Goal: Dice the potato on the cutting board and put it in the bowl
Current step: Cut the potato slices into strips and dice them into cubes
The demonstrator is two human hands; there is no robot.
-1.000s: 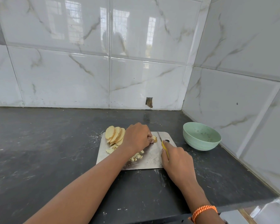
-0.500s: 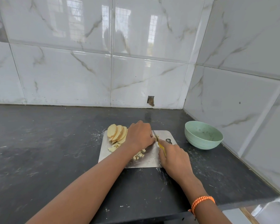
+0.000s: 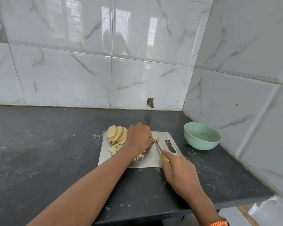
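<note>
Marbled white tiles close in a corner behind a dark table (image 3: pixel 39 152), and a metal cutting board (image 3: pixel 149 158) lies on it as the landmark for all else. At the board's far left corner a fan of potato slices (image 3: pixel 117 134) leans overlapping, and just nearer on the board's left part lie small diced pieces (image 3: pixel 113 150), with a few more (image 3: pixel 140 155) showing beside the forearm. Over the board's middle the left hand (image 3: pixel 140 138) curls down, its fingertips pinching a small potato piece (image 3: pixel 155 137) against the board. Right of that piece the knife (image 3: pixel 158 146) slants with its blade tip touching the potato, and its yellow handle is gripped by the right hand (image 3: pixel 180 171) at the board's near right corner. A slotted handle hole (image 3: pixel 170 145) shows in the board's right end. Well right of the board, apart from it, a pale green bowl (image 3: pixel 202 136) stands on the table near the side wall. An orange wristband (image 3: pixel 218 223) shows at the bottom edge on the right wrist.
</note>
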